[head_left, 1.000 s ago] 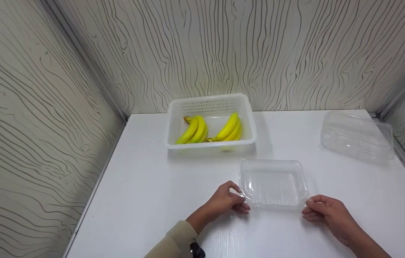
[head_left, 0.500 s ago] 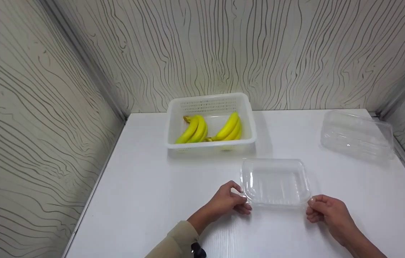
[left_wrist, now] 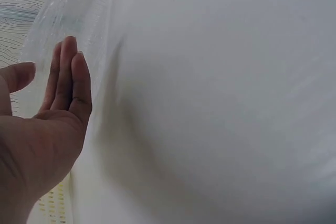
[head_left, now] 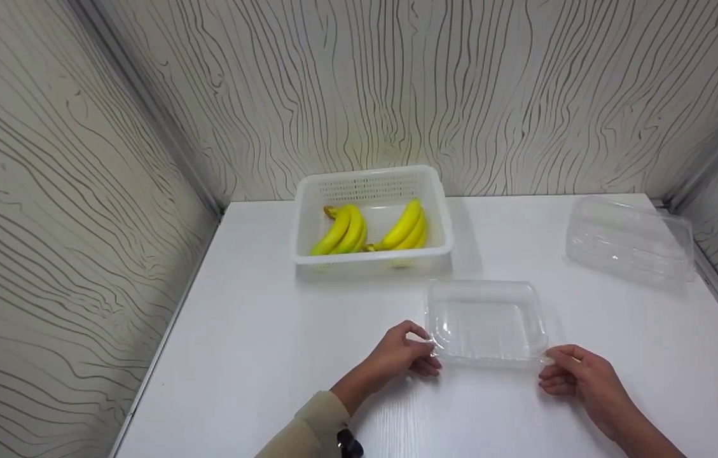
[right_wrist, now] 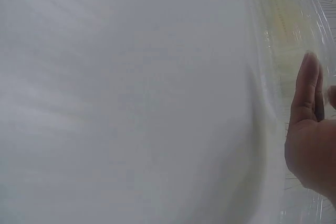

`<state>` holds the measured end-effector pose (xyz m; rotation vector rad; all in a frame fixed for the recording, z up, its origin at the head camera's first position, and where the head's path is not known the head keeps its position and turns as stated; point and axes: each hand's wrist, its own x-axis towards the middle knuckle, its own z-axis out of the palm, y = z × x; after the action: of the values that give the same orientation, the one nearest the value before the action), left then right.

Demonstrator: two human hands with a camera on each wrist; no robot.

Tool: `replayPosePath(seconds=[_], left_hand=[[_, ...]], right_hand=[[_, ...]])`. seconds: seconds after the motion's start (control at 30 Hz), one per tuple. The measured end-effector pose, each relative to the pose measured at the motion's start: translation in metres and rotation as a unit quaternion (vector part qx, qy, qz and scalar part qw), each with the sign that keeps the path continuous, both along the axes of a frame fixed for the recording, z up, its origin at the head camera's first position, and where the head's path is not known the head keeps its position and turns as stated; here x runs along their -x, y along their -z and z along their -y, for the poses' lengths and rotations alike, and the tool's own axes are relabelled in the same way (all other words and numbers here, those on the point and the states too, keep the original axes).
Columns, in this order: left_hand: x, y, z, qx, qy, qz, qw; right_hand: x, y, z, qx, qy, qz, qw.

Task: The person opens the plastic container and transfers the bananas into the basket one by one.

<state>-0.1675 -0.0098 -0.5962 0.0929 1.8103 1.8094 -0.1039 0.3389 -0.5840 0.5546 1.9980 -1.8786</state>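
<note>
A clear plastic container [head_left: 486, 321], shallow and rectangular with rounded corners, is at the front centre right of the white table. At its near left corner my left hand [head_left: 400, 353] holds the rim between thumb and index finger. My right hand [head_left: 581, 375] pinches the near right corner. In the left wrist view the other fingers of the left hand [left_wrist: 58, 103] extend beside the clear plastic. The right wrist view shows the right hand [right_wrist: 312, 114] partly cut off by the frame edge, its fingers alongside the container [right_wrist: 283, 30].
Behind the container, left of centre, stands a white perforated basket [head_left: 371, 259] with two bunches of bananas, one on the left [head_left: 343, 230] and one on the right [head_left: 406, 228]. More clear plastic containers [head_left: 631, 238] lie at the back right. Patterned walls [head_left: 397, 95] border the table.
The container shifted slightly right, then back left, with both hands on its corners throughout. The right hand's lower fingers have loosened a little. The basket and bananas stay put.
</note>
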Motion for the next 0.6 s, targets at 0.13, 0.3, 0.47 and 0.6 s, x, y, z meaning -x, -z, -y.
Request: replayPosePath(seconds=[0.13, 0.3, 0.47, 0.6], left_hand=[[0.001, -0.001, 0.001, 0.028, -0.031, -0.014, 0.9990], [0.001, -0.007, -0.003, 0.064, -0.050, -0.032, 0.9962], [-0.001, -0.012, -0.013, 0.056, -0.055, -0.026, 0.9966], [-0.003, -0.012, -0.019, 0.043, -0.063, -0.028, 0.9967]], right_hand=[[-0.001, -0.004, -0.001, -0.079, 0.011, -0.013, 0.997], [0.001, -0.010, 0.003, -0.178, -0.030, -0.071, 0.981], [0.004, -0.015, 0.012, -0.194, -0.087, -0.098, 0.972], [0.005, -0.016, 0.020, -0.187, -0.099, -0.095, 0.973]])
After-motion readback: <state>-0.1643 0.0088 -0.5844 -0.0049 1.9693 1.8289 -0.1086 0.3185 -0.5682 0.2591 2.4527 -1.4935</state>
